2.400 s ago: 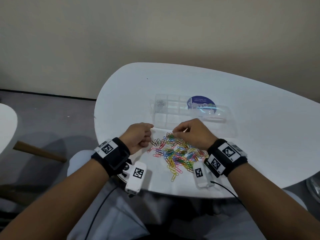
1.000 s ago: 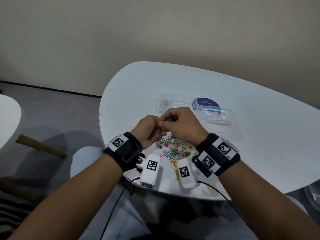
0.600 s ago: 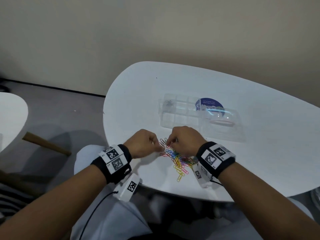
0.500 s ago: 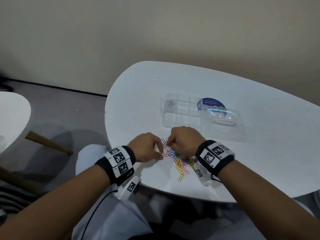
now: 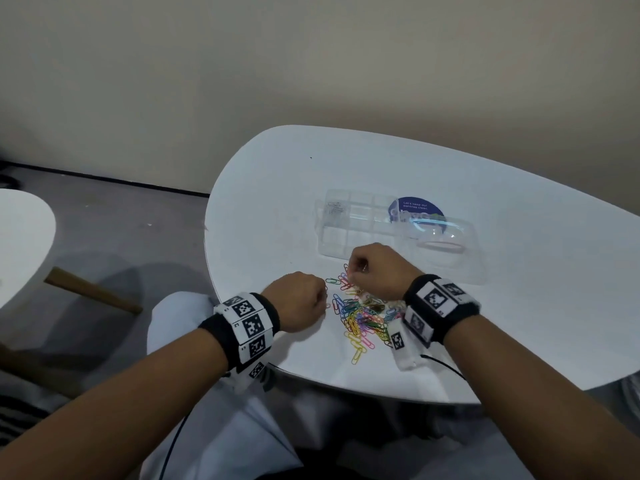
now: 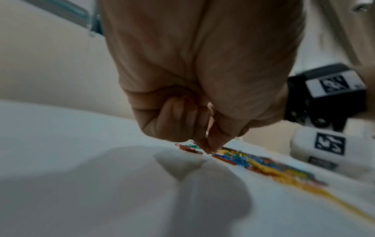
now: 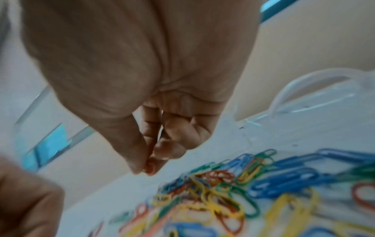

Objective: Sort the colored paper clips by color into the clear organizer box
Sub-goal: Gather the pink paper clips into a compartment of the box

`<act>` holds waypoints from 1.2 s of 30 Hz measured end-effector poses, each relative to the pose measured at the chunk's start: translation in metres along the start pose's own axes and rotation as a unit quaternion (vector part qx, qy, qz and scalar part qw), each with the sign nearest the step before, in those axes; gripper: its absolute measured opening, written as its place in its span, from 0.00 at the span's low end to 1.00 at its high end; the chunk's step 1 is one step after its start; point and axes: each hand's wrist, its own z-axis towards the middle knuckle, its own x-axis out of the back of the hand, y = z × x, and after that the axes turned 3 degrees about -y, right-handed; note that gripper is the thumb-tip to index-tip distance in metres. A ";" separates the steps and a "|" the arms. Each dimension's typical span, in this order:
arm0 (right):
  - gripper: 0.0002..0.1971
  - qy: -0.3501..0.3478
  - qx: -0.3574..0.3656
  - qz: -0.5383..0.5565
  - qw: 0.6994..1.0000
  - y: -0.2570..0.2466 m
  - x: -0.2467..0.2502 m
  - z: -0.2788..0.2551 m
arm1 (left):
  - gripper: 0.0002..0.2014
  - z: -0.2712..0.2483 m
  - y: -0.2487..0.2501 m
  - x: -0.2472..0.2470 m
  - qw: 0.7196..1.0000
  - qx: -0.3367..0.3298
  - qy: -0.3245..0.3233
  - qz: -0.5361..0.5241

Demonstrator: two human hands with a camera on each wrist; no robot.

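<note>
A heap of colored paper clips (image 5: 360, 315) lies near the front of the white table (image 5: 519, 306). Behind it stands the clear organizer box (image 5: 349, 226), its lid (image 5: 446, 251) folded open to the right. Silver clips (image 5: 334, 208) sit in its far-left compartment. My right hand (image 5: 349, 271) is at the heap's far edge, thumb and forefinger pinching a red clip (image 7: 150, 166). My left hand (image 5: 323, 297) is curled at the heap's left edge. Its fingertips (image 6: 207, 149) pinch together at red clips (image 6: 188, 148) on the table, and a reddish clip shows inside the curl.
The table's rounded left edge (image 5: 211, 258) is close to my left hand, with grey floor beyond. A second white table (image 5: 20, 244) stands far left. A blue round label (image 5: 415, 211) lies under the box lid. A beige wall rises behind the table.
Both hands came down from meeting above the heap and returned to the clips. The right hand has since shifted to the heap's far edge and taken a red clip.
</note>
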 end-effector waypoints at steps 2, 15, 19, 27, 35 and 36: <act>0.03 0.042 -0.020 0.097 0.994 0.007 0.009 -0.005 | 0.11 0.000 -0.003 0.003 0.994 0.033 -0.004 -0.101; 0.05 0.074 0.043 0.299 0.950 -0.046 0.017 -0.031 | 0.18 0.024 0.034 0.013 0.553 0.098 -0.098 -0.821; 0.04 0.141 0.009 0.203 0.969 -0.017 0.012 -0.024 | 0.17 0.037 0.030 0.006 0.550 0.168 -0.071 -0.815; 0.05 0.024 -0.018 0.061 0.998 0.010 -0.003 -0.026 | 0.13 0.002 0.010 0.006 0.921 0.013 -0.038 -0.388; 0.11 -0.032 0.001 -0.166 0.986 -0.001 0.004 -0.009 | 0.11 -0.018 0.021 -0.004 0.991 -0.070 -0.087 -0.074; 0.10 -0.040 -0.002 -0.172 0.984 0.000 0.006 -0.008 | 0.10 -0.017 0.024 -0.004 0.991 -0.072 -0.086 -0.068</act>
